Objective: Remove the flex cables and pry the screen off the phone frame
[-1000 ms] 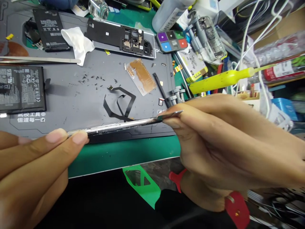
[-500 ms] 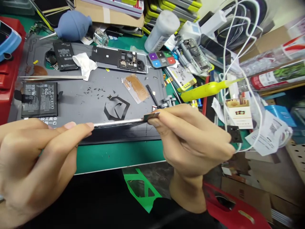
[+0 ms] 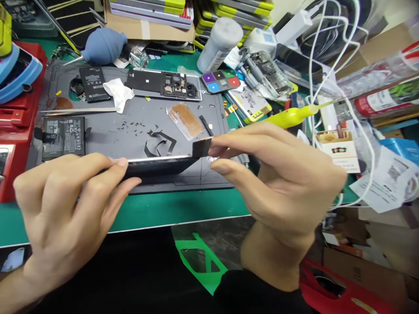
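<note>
My left hand pinches the left end of a thin phone screen, seen nearly edge-on with a bright silver rim and a dark face tilted toward me. A small black flap, looking like a flex cable, sticks up at its right end. Close against that flap are the fingertips of my right hand, the thumb apart below them; whether they touch it I cannot tell. Behind the screen, a black ribbon cable lies on the grey mat. A phone battery lies left of it.
Tweezers, a white tissue, an opened phone body and several tiny screws lie on the mat. A blue air blower and a bottle stand behind. White cables and a yellow tool are at right.
My right thumb has come away from the pinch on the flap, which now stands more upright. The screen's dark face shows more. My left fingers have shifted, and the view has turned slightly.
</note>
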A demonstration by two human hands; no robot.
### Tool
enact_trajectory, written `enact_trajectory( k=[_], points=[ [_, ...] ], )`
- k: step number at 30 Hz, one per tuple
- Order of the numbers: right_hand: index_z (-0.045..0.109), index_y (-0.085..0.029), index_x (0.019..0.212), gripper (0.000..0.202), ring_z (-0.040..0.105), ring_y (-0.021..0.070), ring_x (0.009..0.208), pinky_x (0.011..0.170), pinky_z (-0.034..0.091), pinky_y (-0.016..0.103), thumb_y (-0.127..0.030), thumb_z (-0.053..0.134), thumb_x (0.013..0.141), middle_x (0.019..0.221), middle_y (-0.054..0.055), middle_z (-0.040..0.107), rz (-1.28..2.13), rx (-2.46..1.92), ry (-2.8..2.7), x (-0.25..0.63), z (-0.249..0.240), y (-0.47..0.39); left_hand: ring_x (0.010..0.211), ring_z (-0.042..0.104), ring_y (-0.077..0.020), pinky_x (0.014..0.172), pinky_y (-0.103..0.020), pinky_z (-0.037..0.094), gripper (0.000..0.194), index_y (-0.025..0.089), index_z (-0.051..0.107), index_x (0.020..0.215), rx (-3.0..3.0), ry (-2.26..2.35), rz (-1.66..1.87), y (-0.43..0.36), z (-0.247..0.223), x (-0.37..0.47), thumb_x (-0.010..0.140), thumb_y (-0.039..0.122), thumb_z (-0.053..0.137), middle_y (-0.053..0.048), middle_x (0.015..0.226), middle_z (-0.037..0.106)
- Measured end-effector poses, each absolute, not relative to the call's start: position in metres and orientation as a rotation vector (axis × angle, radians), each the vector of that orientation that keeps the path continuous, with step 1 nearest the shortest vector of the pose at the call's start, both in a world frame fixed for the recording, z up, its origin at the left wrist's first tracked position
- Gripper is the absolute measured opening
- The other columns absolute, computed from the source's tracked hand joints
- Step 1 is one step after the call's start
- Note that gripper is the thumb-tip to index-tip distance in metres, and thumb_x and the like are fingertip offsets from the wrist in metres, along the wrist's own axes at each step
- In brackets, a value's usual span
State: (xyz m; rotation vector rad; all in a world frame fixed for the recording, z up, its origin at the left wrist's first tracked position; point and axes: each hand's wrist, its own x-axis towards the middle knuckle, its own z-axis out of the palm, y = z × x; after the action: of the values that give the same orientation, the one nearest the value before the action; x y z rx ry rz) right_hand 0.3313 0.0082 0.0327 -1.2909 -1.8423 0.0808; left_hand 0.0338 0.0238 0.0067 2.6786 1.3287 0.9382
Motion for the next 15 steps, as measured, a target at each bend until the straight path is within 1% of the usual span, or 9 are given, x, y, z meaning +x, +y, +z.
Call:
enact_trajectory(
  k=[2,4,6,9,11,13,15],
  points=[
    [0.074,-0.023,0.106,0.010,0.073,0.0158,0.086,0.076,0.062,0.031,-0.018,0.081,0.101,0.095,0.000,0.077,0.070,-1.286,-1.878,0.331,0.035,0.012,0.124,0.071,-0.0351,0.105,-0.055,0.057,0.070,0.028,0.063,0.155,2.849,1.336,0.911,0.025,0.009,0.039,0.092,0.016,0.089,-0.005,0.144,0.075],
    [0.071,-0.022,0.103,0.009,0.072,0.0144,0.083,0.075,0.061,0.029,-0.014,0.076,0.103,0.093,-0.001,0.076,0.048,-1.258,-1.918,0.330,0.033,0.014,0.119,0.072,-0.0352,0.100,-0.055,0.060,0.065,0.025,0.063,0.152,2.909,1.357,0.899,0.027,0.010,0.044,0.092,0.013,0.086,-0.007,0.139,0.076],
    [0.070,-0.020,0.106,0.013,0.073,0.0148,0.084,0.077,0.061,0.030,-0.007,0.071,0.104,0.095,0.001,0.077,-0.008,-1.249,-1.957,0.330,0.029,0.015,0.113,0.073,-0.0364,0.093,-0.057,0.062,0.065,0.030,0.065,0.149,2.870,1.384,0.901,0.028,0.009,0.048,0.091,0.009,0.083,-0.007,0.131,0.078],
    [0.069,-0.017,0.115,0.021,0.073,0.0172,0.089,0.082,0.062,0.032,0.000,0.067,0.102,0.099,0.006,0.077,-0.145,-1.286,-1.990,0.331,0.021,0.012,0.107,0.075,-0.0370,0.087,-0.056,0.065,0.075,0.040,0.065,0.153,2.829,1.346,0.983,0.028,0.006,0.054,0.088,0.006,0.082,-0.005,0.122,0.080],
    [0.068,-0.020,0.116,0.021,0.073,0.0167,0.087,0.080,0.062,0.031,-0.004,0.069,0.103,0.097,0.003,0.076,-0.176,-1.279,-1.972,0.331,0.016,0.008,0.108,0.077,-0.0366,0.089,-0.056,0.065,0.072,0.046,0.066,0.153,2.777,1.381,0.992,0.027,0.005,0.058,0.092,0.011,0.081,-0.004,0.119,0.081],
    [0.068,-0.022,0.116,0.019,0.073,0.0167,0.085,0.077,0.063,0.031,-0.008,0.072,0.104,0.097,0.001,0.076,-0.155,-1.272,-1.931,0.331,0.013,0.003,0.109,0.077,-0.0363,0.089,-0.057,0.063,0.064,0.048,0.069,0.150,2.700,1.492,0.933,0.026,0.005,0.058,0.096,0.016,0.079,-0.004,0.117,0.082],
    [0.071,-0.022,0.116,0.019,0.074,0.0184,0.087,0.078,0.063,0.033,-0.010,0.075,0.102,0.098,0.002,0.076,-0.166,-1.307,-1.901,0.330,0.013,-0.002,0.101,0.077,-0.0342,0.082,-0.054,0.061,0.059,0.047,0.070,0.147,2.707,1.510,0.899,0.028,0.007,0.053,0.097,0.018,0.079,-0.005,0.112,0.082]
  ],
)
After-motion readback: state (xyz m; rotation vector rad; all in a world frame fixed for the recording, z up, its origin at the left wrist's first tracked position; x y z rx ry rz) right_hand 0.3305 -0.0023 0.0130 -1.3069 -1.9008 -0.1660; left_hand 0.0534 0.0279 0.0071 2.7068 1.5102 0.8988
